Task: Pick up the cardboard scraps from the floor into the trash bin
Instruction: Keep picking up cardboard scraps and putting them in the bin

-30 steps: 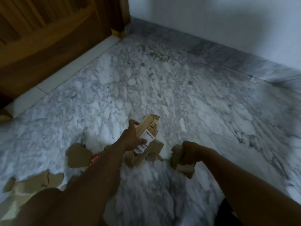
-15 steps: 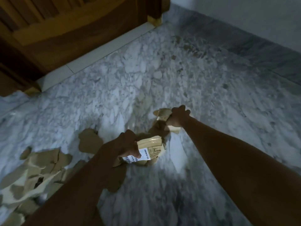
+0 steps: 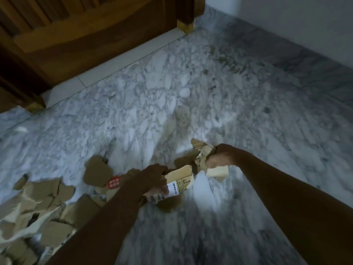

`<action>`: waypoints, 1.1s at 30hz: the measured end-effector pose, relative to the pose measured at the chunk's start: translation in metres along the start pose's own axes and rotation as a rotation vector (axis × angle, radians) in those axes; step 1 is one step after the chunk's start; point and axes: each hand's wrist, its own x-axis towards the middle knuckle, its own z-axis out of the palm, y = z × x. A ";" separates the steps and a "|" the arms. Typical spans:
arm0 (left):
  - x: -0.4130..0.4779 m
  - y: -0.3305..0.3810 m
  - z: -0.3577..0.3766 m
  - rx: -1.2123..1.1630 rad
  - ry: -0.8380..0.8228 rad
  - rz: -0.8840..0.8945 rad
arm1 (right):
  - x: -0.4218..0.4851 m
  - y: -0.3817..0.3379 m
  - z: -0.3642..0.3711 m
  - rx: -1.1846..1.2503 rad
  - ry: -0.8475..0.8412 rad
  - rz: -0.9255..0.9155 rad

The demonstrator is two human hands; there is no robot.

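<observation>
1. The curled fingers of the left hand [image 3: 152, 180], in the lower middle of the frame, are being clamped round a torn tan cardboard scrap bearing a white printed label [image 3: 181, 181].
2. Just right of it and slightly higher, the right hand [image 3: 219, 159] is being closed on a wad of crumpled pale cardboard pieces [image 3: 202, 155].
3. Many flat brown cardboard scraps [image 3: 44, 192] are being left lying on the white-grey marble floor [image 3: 191, 83] at lower left; no trash bin is being shown.
4. Judged from this, both grips are best being kept firm while further pieces are being tucked in, so that nothing is dropped.
5. Compared with half a second earlier, the same bundles are being held, and more of the pile is being shown.
</observation>
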 end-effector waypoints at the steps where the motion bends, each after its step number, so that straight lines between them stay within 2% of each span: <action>1: -0.002 -0.001 -0.004 -0.067 -0.013 -0.015 | -0.005 0.006 -0.006 -0.015 -0.035 -0.007; 3: -0.006 -0.010 -0.012 -0.144 -0.014 -0.016 | -0.018 0.012 -0.014 -0.065 -0.081 -0.026; 7: -0.014 -0.022 -0.037 -0.383 -0.026 -0.027 | -0.025 0.006 -0.021 -0.030 0.027 -0.212; 11: -0.021 -0.028 -0.049 -0.411 -0.003 -0.053 | -0.019 -0.027 0.012 -0.380 0.155 -0.390; 14: -0.022 -0.036 -0.050 -0.460 -0.014 -0.070 | -0.011 -0.037 0.052 -0.690 0.163 -0.400; 16: -0.023 -0.041 -0.049 -0.469 -0.021 -0.075 | -0.011 -0.037 0.063 -0.754 0.207 -0.377; 19: -0.022 -0.039 -0.048 -0.498 0.005 -0.064 | -0.016 -0.038 0.067 -0.665 0.252 -0.388; 21: -0.022 -0.038 -0.049 -0.522 0.038 -0.057 | -0.018 -0.042 0.067 -0.502 0.226 -0.398; 26: -0.027 -0.045 -0.066 -0.599 0.131 -0.061 | -0.027 -0.041 0.021 -0.029 -0.065 -0.249; 29: -0.034 -0.055 -0.076 -0.686 0.169 -0.049 | -0.034 -0.029 -0.013 0.265 -0.075 -0.140; 31: -0.039 -0.059 -0.078 -0.712 0.187 -0.030 | -0.035 -0.026 -0.021 0.262 -0.044 -0.061; 33: -0.044 -0.064 -0.077 -0.714 0.189 -0.042 | -0.034 -0.028 -0.018 0.089 0.013 0.019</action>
